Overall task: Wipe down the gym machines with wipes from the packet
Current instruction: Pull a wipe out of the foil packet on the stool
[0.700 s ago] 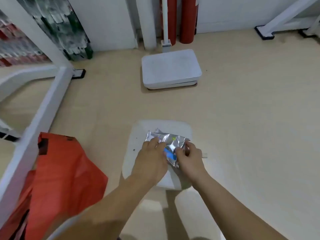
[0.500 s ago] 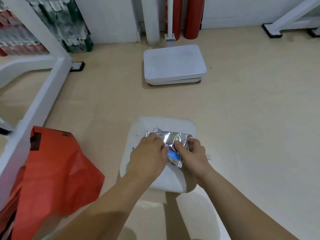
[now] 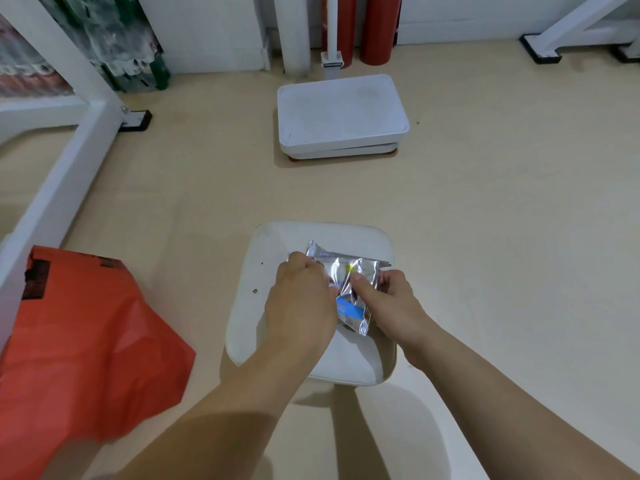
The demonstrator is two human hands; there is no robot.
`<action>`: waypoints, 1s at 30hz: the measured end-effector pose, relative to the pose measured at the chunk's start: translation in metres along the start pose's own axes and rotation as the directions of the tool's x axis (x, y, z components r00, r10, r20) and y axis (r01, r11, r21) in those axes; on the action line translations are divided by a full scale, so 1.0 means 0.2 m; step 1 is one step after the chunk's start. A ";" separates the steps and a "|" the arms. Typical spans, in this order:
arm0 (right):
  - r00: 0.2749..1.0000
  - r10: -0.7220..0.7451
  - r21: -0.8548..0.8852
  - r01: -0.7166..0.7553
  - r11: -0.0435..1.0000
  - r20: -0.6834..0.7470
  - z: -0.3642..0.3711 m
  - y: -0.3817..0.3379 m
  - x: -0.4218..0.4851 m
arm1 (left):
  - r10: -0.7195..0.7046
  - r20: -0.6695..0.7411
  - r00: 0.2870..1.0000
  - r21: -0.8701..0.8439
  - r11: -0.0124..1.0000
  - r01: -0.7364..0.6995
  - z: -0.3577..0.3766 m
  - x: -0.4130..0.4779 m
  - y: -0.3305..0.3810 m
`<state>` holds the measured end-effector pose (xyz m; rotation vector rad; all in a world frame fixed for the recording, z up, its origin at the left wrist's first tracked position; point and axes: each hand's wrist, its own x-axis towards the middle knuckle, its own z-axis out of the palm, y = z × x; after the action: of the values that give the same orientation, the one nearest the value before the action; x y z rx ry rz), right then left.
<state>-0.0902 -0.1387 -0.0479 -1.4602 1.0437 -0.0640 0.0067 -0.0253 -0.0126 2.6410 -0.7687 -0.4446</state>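
Note:
A crinkled silver wipes packet [image 3: 348, 275] with a blue label is held over a white padded machine seat [image 3: 273, 282]. My left hand [image 3: 299, 303] grips the packet's left side, fingers curled over its top edge. On the right side, my right hand [image 3: 388, 299] pinches it with the thumb pressed on the foil front. No wipe is visible outside the packet.
An orange plastic bag [image 3: 79, 341] hangs at the lower left beside a white machine frame beam [image 3: 59, 181]. A white weighing-scale platform [image 3: 341, 114] sits on the beige floor ahead, with red cylinders [image 3: 379, 29] against the wall behind it. More white frame feet [image 3: 540, 50] stand at the far right.
The view has shifted slightly so the seat and scale sit lower in frame. Both hands stay on the packet, which has crumpled a little more between them.

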 end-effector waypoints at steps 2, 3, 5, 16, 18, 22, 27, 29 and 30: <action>1.000 -0.004 0.001 0.004 1.000 -0.004 0.00 0.00 0.00 | -0.013 -0.031 0.999 -0.063 0.998 0.011 0.02 -0.01 0.00; 1.000 -0.006 0.007 0.006 1.000 -0.002 0.00 0.00 0.00 | -0.023 -0.034 0.999 -0.092 0.996 0.020 0.02 -0.01 0.00; 1.000 0.004 0.024 -0.004 1.000 0.004 0.00 0.00 0.00 | -0.040 -0.032 0.999 -0.141 0.989 0.035 0.03 0.00 0.00; 1.000 -0.004 0.008 0.005 1.000 -0.014 -0.01 -0.01 -0.01 | 0.036 0.080 0.996 -0.335 0.942 -0.007 -0.08 0.04 -0.04; 1.000 0.010 0.006 -0.010 1.000 -0.008 -0.01 -0.01 -0.01 | -0.011 0.128 0.992 -0.436 0.897 0.067 -0.13 0.05 -0.04; 0.999 0.031 0.000 -0.031 1.000 -0.010 -0.01 -0.02 -0.02 | -0.038 0.127 0.991 -0.504 0.858 0.097 -0.19 0.04 -0.02; 0.998 0.050 0.003 -0.050 0.999 -0.034 0.01 -0.02 -0.03 | -0.034 0.022 0.999 -0.429 0.902 0.040 -0.20 0.03 -0.01; 0.995 -0.004 -0.043 0.000 0.999 -0.098 0.02 -0.02 -0.05 | -0.042 -0.013 0.999 -0.431 0.902 0.032 -0.21 0.05 0.00; 0.985 -0.082 -0.152 0.058 0.987 -0.154 0.02 -0.02 -0.06 | -0.040 -0.022 0.999 -0.432 0.902 0.027 -0.22 0.05 -0.01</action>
<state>-0.0915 -0.1290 -0.0389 -1.6472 1.1464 -0.1601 0.0323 -0.0197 0.0231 2.2408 -0.5399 -0.5164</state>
